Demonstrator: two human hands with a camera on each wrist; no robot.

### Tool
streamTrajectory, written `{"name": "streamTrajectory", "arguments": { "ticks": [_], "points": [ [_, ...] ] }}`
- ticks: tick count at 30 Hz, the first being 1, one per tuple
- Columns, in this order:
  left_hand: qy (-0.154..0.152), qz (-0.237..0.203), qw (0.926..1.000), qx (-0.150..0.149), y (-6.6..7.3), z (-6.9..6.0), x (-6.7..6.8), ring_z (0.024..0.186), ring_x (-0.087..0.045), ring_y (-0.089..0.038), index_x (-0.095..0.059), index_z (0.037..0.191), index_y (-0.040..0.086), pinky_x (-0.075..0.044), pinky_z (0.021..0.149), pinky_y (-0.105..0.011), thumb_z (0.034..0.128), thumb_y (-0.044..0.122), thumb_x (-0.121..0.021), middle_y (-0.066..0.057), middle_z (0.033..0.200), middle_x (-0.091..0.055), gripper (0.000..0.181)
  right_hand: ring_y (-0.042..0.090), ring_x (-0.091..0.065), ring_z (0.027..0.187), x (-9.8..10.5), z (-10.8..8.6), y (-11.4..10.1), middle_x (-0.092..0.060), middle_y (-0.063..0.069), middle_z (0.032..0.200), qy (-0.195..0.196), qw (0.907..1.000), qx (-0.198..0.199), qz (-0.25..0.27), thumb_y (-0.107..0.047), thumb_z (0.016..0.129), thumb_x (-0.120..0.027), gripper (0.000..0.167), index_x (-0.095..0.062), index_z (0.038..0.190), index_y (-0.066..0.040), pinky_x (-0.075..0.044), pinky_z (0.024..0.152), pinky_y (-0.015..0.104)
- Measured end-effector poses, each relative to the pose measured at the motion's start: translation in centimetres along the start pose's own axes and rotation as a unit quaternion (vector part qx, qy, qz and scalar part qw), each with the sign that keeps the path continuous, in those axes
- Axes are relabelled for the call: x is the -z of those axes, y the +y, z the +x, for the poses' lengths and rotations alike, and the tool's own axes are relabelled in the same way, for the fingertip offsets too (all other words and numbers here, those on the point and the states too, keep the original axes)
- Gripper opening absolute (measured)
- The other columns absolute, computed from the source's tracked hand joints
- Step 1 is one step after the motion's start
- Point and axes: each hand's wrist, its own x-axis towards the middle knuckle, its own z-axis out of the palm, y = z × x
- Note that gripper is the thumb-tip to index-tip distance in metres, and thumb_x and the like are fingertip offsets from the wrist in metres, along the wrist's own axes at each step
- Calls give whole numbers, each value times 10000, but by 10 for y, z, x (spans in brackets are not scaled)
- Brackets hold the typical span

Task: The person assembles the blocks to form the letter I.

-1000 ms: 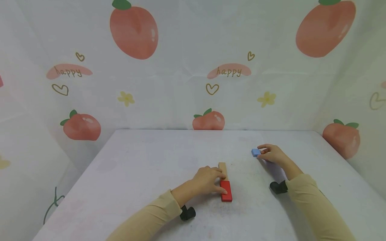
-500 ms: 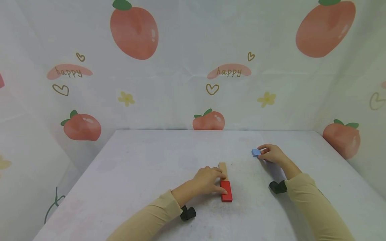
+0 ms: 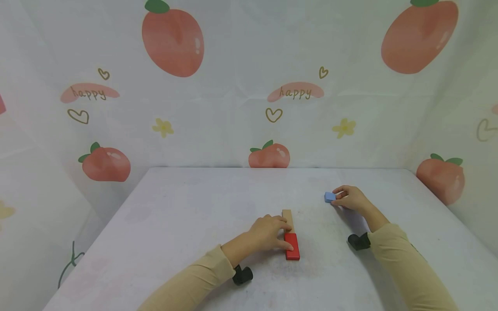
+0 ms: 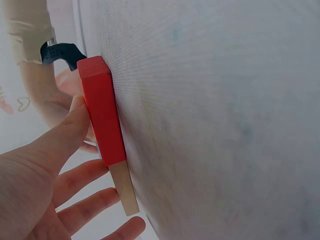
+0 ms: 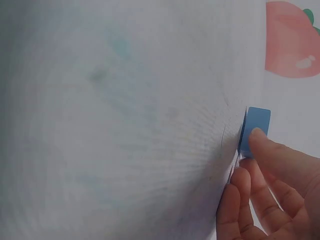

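Two oblong blocks lie end to end on the table, a red block point(image 3: 292, 246) nearer and a plain wooden block point(image 3: 287, 220) beyond it. My left hand point(image 3: 266, 233) rests beside them, its thumb touching the red block and its spread fingers by the wooden one. The left wrist view shows the red block point(image 4: 102, 112) standing thicker than the wooden block point(image 4: 125, 192). Farther back and to the right, my right hand point(image 3: 352, 199) pinches a small blue block point(image 3: 330, 197). In the right wrist view the thumb lies on the blue block point(image 5: 257, 125), with the fingers point(image 5: 257, 192) below.
The white table point(image 3: 186, 203) ends at a cloth backdrop point(image 3: 233, 56) printed with peaches, hearts and flowers. A dark wrist camera point(image 3: 242, 275) sits under the left cuff, and another wrist camera point(image 3: 359, 242) under the right cuff.
The blue block tips very slightly in my right hand's fingers. My left hand and the red and wooden blocks stay where they were.
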Motion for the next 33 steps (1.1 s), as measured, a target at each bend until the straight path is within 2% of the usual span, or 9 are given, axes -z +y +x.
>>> {"name": "streamTrajectory", "arguments": {
  "ticks": [11, 18, 26, 33],
  "points": [
    [-12, 95, 10000, -15, 0, 0, 1, 1162, -546, -218, -616, 1231, 279, -451, 914, -306, 771, 496, -700, 31, 1335, -551, 515, 113, -489, 789, -1, -3, -6, -600, 154, 959, 33, 9999, 75, 66, -117, 799, -700, 473, -519, 1178, 99, -412, 646, 232],
    [16, 158, 9999, -29, 0, 1, 0, 1153, -552, -220, -615, 1233, 279, -456, 902, -299, 770, 498, -699, 29, 1333, -553, 519, 110, -485, 763, -5, -6, -13, -605, 202, 970, 6, 9993, 357, 117, -106, 791, -703, 471, -525, 1172, 108, -417, 620, 224],
    [39, 148, 9999, -65, -1, 1, 0, 1139, -555, -214, -621, 1223, 278, -453, 891, -296, 769, 500, -699, 33, 1328, -556, 511, 114, -497, 756, -9, -5, -17, -604, 222, 1002, -71, 9993, 361, 58, -124, 791, -715, 476, -534, 1178, 84, -425, 620, 227],
    [29, 147, 9999, -55, 0, 1, 0, 1142, -557, -206, -625, 1218, 277, -455, 894, -298, 770, 502, -698, 36, 1323, -559, 507, 182, -505, 822, -11, -6, -23, -624, 230, 994, -46, 9989, 466, -67, -118, 789, -719, 457, -545, 1166, 74, -406, 621, 230]
  ]
}}
